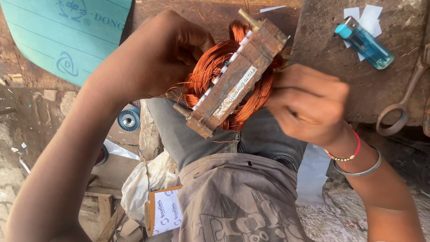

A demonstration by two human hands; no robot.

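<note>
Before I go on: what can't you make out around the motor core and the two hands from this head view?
- Left hand: fingers hidden behind the copper coils.
- Right hand: motion-blurred; grip on the coils unclear.
- Motor core: its far face and inner slots are turned away.
- Scissors: blades cut off by the right edge.
- Green sheet: cut off by the top edge.

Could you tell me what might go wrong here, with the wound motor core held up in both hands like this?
1. The stator core is held in the air over the lap by the left hand and right hand; a slip could drop it.
2. Fingers press into the copper windings, so thin strands might bend or get scraped.
3. Loose wire ends stick out beside the core and could snag or prick a finger.
</note>
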